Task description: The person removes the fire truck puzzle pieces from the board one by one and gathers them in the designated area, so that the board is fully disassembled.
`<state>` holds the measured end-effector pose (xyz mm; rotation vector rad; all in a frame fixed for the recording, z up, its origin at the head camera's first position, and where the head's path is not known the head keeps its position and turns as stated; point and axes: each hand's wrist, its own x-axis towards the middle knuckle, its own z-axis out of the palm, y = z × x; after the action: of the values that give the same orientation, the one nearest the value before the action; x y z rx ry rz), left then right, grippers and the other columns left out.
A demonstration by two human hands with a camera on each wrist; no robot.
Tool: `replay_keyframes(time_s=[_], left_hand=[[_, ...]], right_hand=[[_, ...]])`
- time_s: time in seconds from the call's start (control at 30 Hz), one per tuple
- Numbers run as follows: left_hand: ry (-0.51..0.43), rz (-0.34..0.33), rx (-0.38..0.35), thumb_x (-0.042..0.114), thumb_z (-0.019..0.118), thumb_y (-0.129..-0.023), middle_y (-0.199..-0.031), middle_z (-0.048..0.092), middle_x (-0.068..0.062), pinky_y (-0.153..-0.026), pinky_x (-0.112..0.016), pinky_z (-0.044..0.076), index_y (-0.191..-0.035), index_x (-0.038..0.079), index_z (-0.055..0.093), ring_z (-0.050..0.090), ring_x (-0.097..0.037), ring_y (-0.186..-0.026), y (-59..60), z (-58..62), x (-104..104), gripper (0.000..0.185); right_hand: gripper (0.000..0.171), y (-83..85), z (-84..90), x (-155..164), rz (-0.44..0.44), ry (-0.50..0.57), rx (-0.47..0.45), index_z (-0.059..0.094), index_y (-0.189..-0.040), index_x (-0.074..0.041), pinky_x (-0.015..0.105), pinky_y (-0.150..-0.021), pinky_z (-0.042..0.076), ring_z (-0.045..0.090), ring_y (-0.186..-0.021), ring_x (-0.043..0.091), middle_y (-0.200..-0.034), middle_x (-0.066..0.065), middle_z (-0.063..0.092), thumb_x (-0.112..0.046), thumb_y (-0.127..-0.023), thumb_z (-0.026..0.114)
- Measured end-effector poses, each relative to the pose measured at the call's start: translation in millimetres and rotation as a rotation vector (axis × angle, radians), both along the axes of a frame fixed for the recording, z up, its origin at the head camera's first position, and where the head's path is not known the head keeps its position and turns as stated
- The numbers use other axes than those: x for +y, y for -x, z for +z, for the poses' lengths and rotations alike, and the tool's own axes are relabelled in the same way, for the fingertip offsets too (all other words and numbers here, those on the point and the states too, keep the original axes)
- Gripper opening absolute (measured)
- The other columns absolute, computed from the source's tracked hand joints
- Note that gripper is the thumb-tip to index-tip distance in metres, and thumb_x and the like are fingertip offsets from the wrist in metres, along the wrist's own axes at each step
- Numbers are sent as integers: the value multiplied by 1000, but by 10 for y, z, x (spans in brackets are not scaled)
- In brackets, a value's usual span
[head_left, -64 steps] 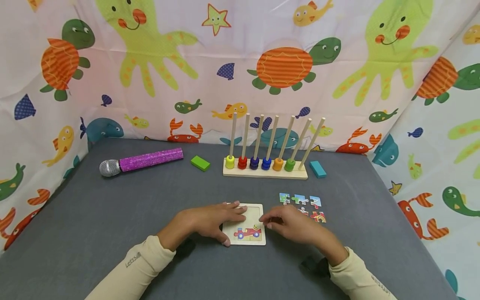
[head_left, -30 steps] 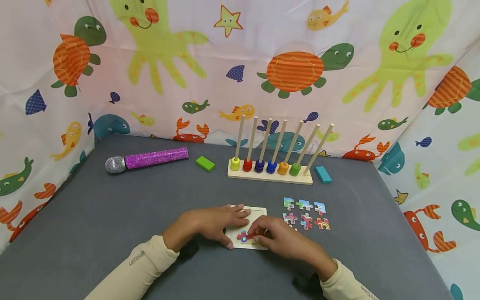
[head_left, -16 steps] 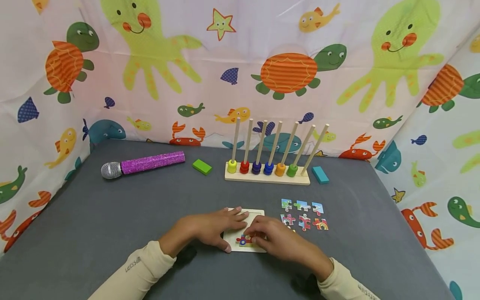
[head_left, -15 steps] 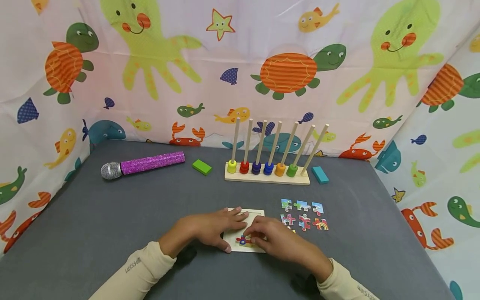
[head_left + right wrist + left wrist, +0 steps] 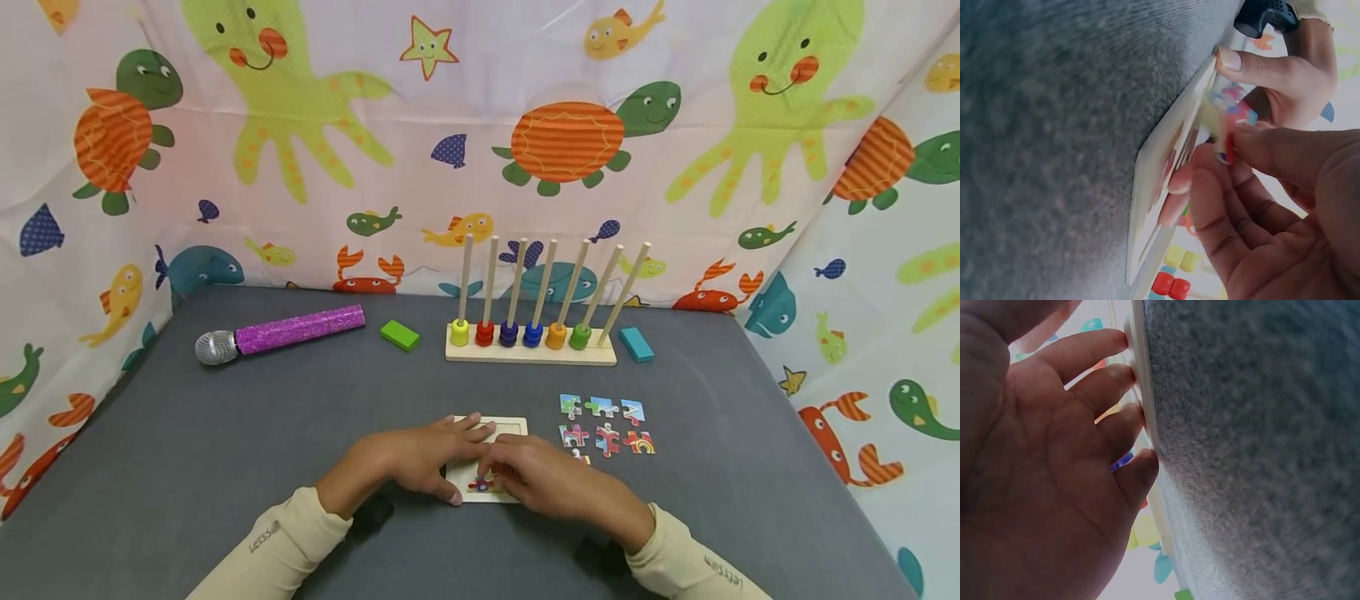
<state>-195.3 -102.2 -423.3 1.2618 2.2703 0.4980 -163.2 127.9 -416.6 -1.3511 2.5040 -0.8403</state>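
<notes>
A small wooden puzzle tray (image 5: 512, 427) lies on the grey table near me. My left hand (image 5: 438, 450) rests on its left part with straight fingers, the thumb against the front left corner. In the left wrist view, the left fingertips (image 5: 1124, 375) touch the tray's edge (image 5: 1147, 419). My right hand (image 5: 498, 471) covers the tray's front right part and pinches a red car puzzle piece (image 5: 480, 483). The right wrist view shows that piece (image 5: 1222, 131) tilted up off the tray (image 5: 1160, 162), between thumb and fingers. Several loose pieces (image 5: 606, 427) lie just right of the tray.
A purple glitter microphone (image 5: 277, 331) lies at the back left, with a green block (image 5: 399, 335) beside it. A wooden peg rack (image 5: 531, 354) with coloured rings stands at the back centre, a teal block (image 5: 636, 343) on its right. Sea-animal printed cloth walls enclose the table.
My right hand has slid left from the tray's right edge onto its front part and now pinches the red car piece. The left hand has stayed on the tray.
</notes>
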Motion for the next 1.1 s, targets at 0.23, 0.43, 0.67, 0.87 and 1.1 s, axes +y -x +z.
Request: replay_keyframes(time_s=[0.23,0.43,0.67,0.87,1.1], left_hand=[[6,-8,22,29,75,-86,-159,23,-8,-116,-47,12,-149,10,40,8,-29,-147,52,41,-38,74],[13,-1,1,32,74,-87,-159,21,-6,-116,-46,12,-148,9,42,8,-28,-147,32,-8,-48,73],[5,13,-13,31,74,-86,-160,20,-4,-117,-45,9,-149,9,41,5,-25,-147,19,-23,-18,74],[17,17,-14,30,74,-87,-160,20,-4,-117,-44,9,-149,10,41,6,-25,-147,17,-20,8,73],[26,34,-31,30,75,-87,-160,19,-2,-117,-43,9,-149,11,41,5,-24,-147,17,-10,-18,74]], right_hand=[[15,58,112,94,-37,26,-39,68,-104,-13,24,-73,49,54,-82,4,-94,-7,62,-3,-95,61],[14,67,114,273,-85,82,-29,69,-100,-13,24,-69,50,56,-78,3,-92,-9,62,-2,-93,63],[15,55,144,539,-184,67,-47,70,-99,-14,25,-66,51,56,-76,5,-90,-9,64,-1,-91,65],[17,33,159,688,-224,29,-48,72,-106,-10,26,-64,50,56,-76,5,-90,-10,64,-4,-91,67],[22,35,158,841,-252,30,-9,72,-104,-10,24,-62,49,54,-74,5,-88,-9,63,4,-88,65]])
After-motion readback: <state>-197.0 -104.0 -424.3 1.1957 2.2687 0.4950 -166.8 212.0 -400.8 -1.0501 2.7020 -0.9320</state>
